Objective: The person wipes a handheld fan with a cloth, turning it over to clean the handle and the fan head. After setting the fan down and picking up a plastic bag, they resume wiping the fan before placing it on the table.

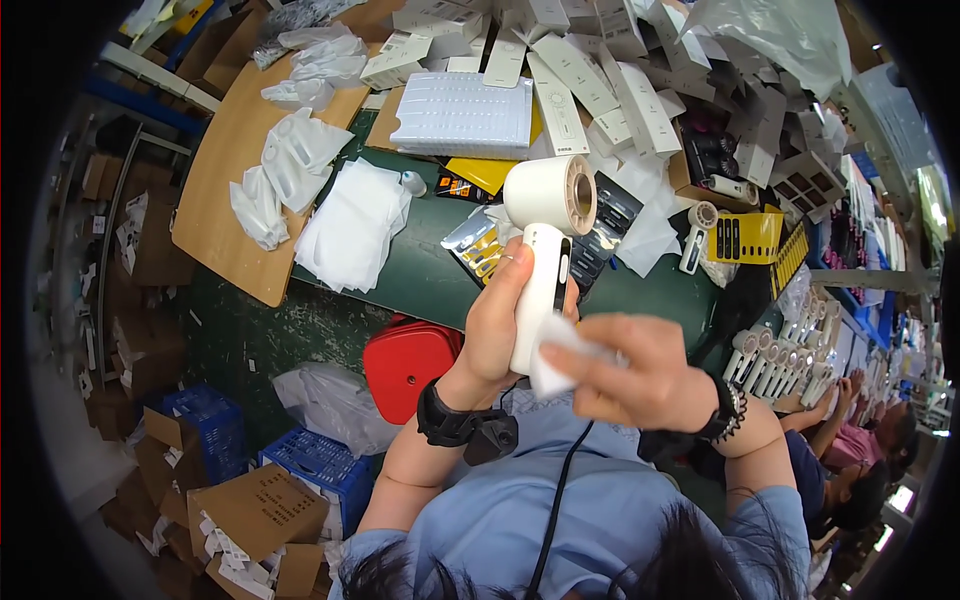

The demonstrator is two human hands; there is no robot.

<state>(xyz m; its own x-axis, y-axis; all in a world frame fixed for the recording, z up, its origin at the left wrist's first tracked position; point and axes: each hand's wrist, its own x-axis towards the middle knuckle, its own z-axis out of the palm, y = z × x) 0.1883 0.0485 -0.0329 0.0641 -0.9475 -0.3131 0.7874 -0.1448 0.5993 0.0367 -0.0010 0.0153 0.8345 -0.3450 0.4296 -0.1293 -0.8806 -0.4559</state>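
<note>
A cream-white handheld fan (541, 285) is upright in front of me, its round head at the top and a dark strip along the handle. My left hand (488, 330) is closed around the handle from the left. In my right hand (645, 372), the bent fingers pinch a white wiping cloth (550, 372) at the lower end of the handle. That hand is slightly blurred, and part of the cloth is hidden by the fingers. Just beyond the fan, dark and yellow sticker sheets (476, 243) lie on the green table (415, 262).
White sheets (353, 225) lie left of the fan, beside bagged items on a wooden board (215, 205). A white tray stack (463, 112) and many white boxes (560, 105) crowd the back. More fans (785, 350) stand at right, near other people. A red stool (408, 368) is below the table edge.
</note>
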